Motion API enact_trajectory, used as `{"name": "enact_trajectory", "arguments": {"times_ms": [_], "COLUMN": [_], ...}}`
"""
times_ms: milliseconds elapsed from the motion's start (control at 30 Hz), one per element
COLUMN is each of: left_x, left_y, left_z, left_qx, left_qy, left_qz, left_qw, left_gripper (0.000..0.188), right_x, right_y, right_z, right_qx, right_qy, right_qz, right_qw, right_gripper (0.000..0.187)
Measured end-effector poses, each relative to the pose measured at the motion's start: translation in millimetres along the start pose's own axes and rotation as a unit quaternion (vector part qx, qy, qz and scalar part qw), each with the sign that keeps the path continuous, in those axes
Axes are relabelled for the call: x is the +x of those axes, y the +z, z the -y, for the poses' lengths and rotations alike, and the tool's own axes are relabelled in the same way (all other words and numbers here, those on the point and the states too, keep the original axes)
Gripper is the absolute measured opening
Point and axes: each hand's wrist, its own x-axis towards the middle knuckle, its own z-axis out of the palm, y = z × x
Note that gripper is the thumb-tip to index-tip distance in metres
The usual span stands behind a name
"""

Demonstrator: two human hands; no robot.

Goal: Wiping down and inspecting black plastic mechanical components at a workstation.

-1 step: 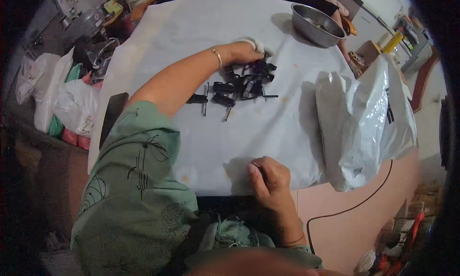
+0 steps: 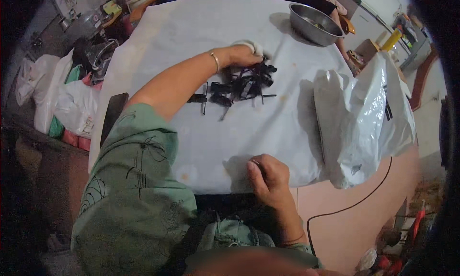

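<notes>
My left hand (image 2: 245,55) reaches across the white-covered table (image 2: 182,36), with something white over some of its fingers. Its fingertips are closed on a black part (image 2: 265,60) at the far side of a loose pile of small black parts (image 2: 247,84). Several of these have thin straight metal pins, and a few lie apart at the pile's left and near sides. Close to the table's front edge, my right hand (image 2: 272,178) is curled closed, thumb against forefinger. A small dark thing shows between them, too little of it visible to name.
A metal bowl (image 2: 316,26) stands at the far right corner, with a person's arm beside it. A large white plastic bag (image 2: 359,127) bulges along the right edge. A dark flat object (image 2: 113,115) lies at the left edge. A black cable (image 2: 352,206) crosses the floor.
The black parts by my left fingertips have shifted slightly within the pile. My right hand stays closed in the same place. The whole view has moved a little.
</notes>
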Motion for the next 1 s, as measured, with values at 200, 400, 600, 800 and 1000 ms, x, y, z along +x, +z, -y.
{"name": "enact_trajectory", "arguments": {"times_ms": [200, 400, 600, 800, 1000], "left_x": [-69.5, -135.7, -183.8, -231.9, -258.4], "left_y": [18.7, 30.3, 6.3, 7.7, 30.4], "left_z": [-75.2, -117.1, -160.3, -168.8, -188.5], "left_qx": [-0.006, 0.009, 0.206, 0.166, 0.249], "left_qy": [0.058, 0.033, 0.021, 0.015, -0.003], "left_qz": [-0.001, -0.016, -0.095, -0.203, -0.254], "left_qw": [0.998, 0.999, 0.974, 0.965, 0.935], "left_gripper": [0.032, 0.036, 0.034, 0.018, 0.015], "right_x": [-7.8, -2.4, -10.4, -19.7, -3.3], "right_y": [-4.5, -3.1, -4.6, 16.5, 32.9], "right_z": [-7.0, -11.5, -13.5, 7.4, 15.0], "right_qx": [0.019, -0.037, -0.104, -0.094, -0.249], "right_qy": [0.027, 0.041, 0.059, -0.008, -0.073], "right_qz": [-0.011, -0.069, -0.077, -0.047, 0.021], "right_qw": [0.999, 0.996, 0.99, 0.994, 0.966], "right_gripper": [0.011, 0.016, 0.015, 0.015, 0.023]}}
